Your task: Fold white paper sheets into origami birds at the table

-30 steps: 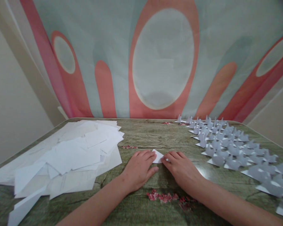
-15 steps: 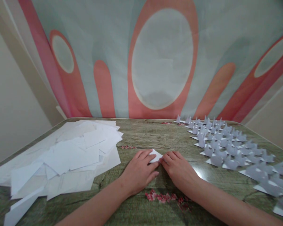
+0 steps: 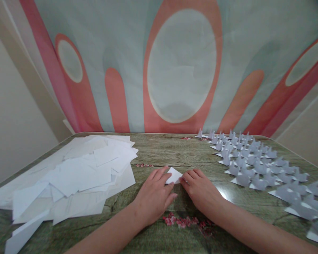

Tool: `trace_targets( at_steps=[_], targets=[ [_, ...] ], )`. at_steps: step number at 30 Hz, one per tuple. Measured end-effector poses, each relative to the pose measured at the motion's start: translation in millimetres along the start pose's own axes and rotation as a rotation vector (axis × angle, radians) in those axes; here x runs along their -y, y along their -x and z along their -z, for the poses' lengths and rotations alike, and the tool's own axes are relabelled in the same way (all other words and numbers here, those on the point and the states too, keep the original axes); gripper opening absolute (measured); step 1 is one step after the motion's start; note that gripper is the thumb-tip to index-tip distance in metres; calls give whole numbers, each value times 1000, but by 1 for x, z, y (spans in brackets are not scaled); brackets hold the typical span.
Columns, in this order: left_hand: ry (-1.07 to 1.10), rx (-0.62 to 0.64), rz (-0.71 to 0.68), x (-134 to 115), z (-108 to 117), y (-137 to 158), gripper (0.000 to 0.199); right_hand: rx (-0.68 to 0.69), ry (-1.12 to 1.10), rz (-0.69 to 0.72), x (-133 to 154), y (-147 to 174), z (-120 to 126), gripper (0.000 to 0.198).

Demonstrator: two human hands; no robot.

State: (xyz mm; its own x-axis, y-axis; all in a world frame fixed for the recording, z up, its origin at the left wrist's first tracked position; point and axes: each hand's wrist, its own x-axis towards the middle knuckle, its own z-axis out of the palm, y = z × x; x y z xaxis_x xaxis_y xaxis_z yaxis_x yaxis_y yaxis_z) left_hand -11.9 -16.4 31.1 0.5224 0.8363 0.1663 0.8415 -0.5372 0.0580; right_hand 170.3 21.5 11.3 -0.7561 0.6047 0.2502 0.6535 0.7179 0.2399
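A small piece of folded white paper lies on the table between my hands, with one point facing away from me. My left hand rests over its left side, fingers spread, some of them touching the paper. At the right corner, my right hand has its fingers curled together and pinches the edge. Part of the paper is covered by the fingers of both hands.
A loose heap of white paper sheets spreads over the left of the wood-grain table. Rows of small folded white paper figures stand along the right. Behind the table hangs a patterned backdrop.
My left hand has shifted slightly left, its fingers spreading so that more of the folded paper shows. My right hand stays almost in place at the corner.
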Motion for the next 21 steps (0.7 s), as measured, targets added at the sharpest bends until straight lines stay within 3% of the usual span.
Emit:
trace_targets(
  at_steps=[7, 11, 17, 21],
  targets=[
    [-130, 121, 118, 1, 21, 6, 28, -3, 15, 2, 0, -1, -1, 15],
    [-186, 178, 119, 2, 22, 9, 27, -8, 20, 2, -1, -1, -3, 14],
    [-223, 179, 123, -2, 11, 9, 26, 1, 4, -8, 0, 0, -2, 14],
    [-147, 119, 143, -13, 26, 9, 22, 13, -46, -24, -1, -1, -1, 14]
  ],
)
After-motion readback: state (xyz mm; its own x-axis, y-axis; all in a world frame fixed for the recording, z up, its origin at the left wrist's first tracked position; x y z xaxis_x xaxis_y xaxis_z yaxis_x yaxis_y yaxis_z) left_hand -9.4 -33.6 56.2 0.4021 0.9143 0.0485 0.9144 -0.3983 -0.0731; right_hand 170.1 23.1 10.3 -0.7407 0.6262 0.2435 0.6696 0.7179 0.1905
